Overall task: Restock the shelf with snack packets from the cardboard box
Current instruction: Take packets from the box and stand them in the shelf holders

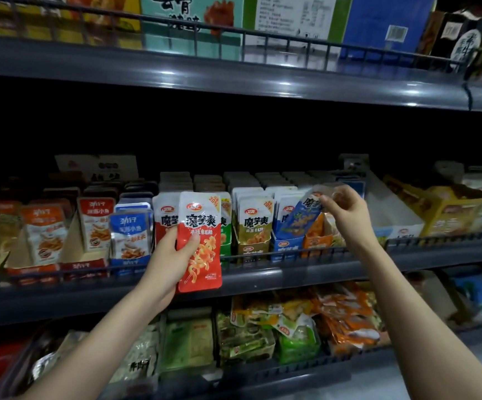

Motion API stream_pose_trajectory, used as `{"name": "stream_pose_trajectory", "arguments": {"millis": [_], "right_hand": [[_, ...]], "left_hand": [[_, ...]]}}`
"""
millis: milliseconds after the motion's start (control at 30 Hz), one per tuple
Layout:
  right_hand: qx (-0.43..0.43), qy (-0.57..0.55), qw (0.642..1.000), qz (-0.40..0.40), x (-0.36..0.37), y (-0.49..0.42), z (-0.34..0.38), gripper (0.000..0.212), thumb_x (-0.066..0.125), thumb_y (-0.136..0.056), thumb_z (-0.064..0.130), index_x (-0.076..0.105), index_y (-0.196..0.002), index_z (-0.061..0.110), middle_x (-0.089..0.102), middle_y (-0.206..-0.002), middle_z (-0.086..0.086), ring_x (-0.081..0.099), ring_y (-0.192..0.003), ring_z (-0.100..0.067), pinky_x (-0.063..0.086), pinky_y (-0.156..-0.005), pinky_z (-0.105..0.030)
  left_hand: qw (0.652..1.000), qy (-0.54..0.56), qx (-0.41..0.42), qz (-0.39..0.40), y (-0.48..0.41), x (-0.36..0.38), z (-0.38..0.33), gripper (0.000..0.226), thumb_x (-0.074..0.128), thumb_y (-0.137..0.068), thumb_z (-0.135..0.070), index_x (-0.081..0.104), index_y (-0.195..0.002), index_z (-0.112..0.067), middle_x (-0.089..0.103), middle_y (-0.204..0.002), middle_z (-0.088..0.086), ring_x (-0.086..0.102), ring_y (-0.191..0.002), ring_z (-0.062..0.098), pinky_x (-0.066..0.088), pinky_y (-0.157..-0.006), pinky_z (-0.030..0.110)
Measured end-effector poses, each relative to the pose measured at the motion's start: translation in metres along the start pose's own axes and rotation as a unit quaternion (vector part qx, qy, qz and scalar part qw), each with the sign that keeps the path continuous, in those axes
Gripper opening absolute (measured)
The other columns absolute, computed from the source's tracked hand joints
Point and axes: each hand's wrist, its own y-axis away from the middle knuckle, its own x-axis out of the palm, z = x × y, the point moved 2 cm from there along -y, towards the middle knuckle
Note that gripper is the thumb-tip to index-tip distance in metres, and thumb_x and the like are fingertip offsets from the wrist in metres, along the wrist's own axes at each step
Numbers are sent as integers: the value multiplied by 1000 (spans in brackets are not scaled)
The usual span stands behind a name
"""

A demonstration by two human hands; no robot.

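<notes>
My left hand (pixel 173 255) grips a red and white snack packet (pixel 200 241) upright in front of the middle shelf's rail (pixel 262 256). My right hand (pixel 346 215) pinches the top of a blue snack packet (pixel 301 216), which tilts over the blue display tray (pixel 287 246) of like packets. Rows of red, green, olive and blue packets stand in trays on that shelf. No cardboard box is in view.
An upper shelf (pixel 234 79) carries large cartons behind a wire rail. To the right stands a white tray (pixel 392 215) and a yellow carton (pixel 447 209). Orange and blue fish-snack packets (pixel 130 232) fill the left. The lower shelf (pixel 262 336) holds mixed bags.
</notes>
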Motion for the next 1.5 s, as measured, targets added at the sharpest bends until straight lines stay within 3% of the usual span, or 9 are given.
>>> {"name": "stream_pose_trajectory", "arguments": {"millis": [367, 467, 600, 667, 733, 867, 1133, 1333, 1500], "right_hand": [[8, 147, 979, 140, 32, -1, -10, 19, 60, -93, 25, 59, -108, 14, 63, -96, 0, 60, -88, -17, 47, -68, -23], [38, 180, 978, 103, 36, 6, -11, 32, 61, -92, 28, 59, -119, 11, 63, -107, -7, 59, -100, -24, 41, -66, -22], [-63, 338, 933, -103, 36, 29, 18, 34, 67, -88, 30, 63, -115, 11, 63, -106, -10, 56, -98, -28, 33, -70, -27], [-74, 285, 951, -94, 49, 54, 40, 30, 64, -90, 32, 63, -112, 12, 64, -99, -3, 58, -89, -17, 38, -69, -24], [36, 146, 987, 61, 70, 80, 56, 36, 61, -89, 38, 56, -121, 21, 62, -99, 7, 59, -84, -5, 46, -71, -19], [213, -137, 934, 251, 107, 123, 67, 36, 64, -90, 26, 54, -122, 15, 69, -99, -12, 63, -72, -14, 46, -50, -20], [236, -231, 898, 291, 135, 143, 81, 34, 66, -87, 11, 53, -118, 17, 73, -103, -3, 69, -77, -11, 45, -51, -19], [222, -258, 911, 233, 162, 130, 91, 35, 65, -86, 1, 56, -115, 18, 73, -102, -3, 70, -95, -18, 57, -72, -28], [144, -220, 956, 132, 173, 97, 99, 34, 63, -89, 8, 51, -120, 18, 66, -113, 3, 65, -103, -8, 58, -77, -25]], "left_hand": [[1000, -13, 13, 17, 4, 20, 4, 13, 55, -94, -27, 57, -105, -31, 70, -106, -1, 69, -94, 16, 56, -83, 42], [1000, -13, 10, 16, 6, 21, 3, 11, 55, -93, -26, 57, -103, -31, 70, -106, 0, 69, -94, 17, 55, -84, 42], [1000, -21, 12, 14, 12, 19, 0, 11, 57, -93, -27, 58, -103, -29, 70, -105, -1, 69, -94, 17, 55, -86, 43], [999, -23, 12, 20, 18, 18, -1, 11, 57, -92, -27, 58, -103, -29, 70, -105, -1, 69, -94, 16, 55, -86, 42], [999, -28, 5, 37, 24, 17, 0, 16, 57, -92, -28, 56, -109, -29, 69, -108, -1, 68, -96, 15, 54, -88, 42], [995, -42, 8, 85, 40, 17, 4, 19, 51, -96, -29, 47, -114, -34, 64, -111, -7, 66, -94, 8, 55, -76, 27], [987, -54, -23, 146, 48, -16, 15, 31, 43, -99, -29, 28, -125, -37, 53, -125, -8, 58, -107, 6, 51, -82, 24], [990, -114, 15, 81, 36, -48, 10, 26, 47, -97, -34, 44, -122, -31, 58, -122, -5, 59, -109, 11, 50, -93, 33], [856, -473, 84, -190, 16, -107, 24, 40, 52, -95, -33, 54, -128, -12, 52, -128, 10, 46, -120, 27, 38, -99, 38]]}}
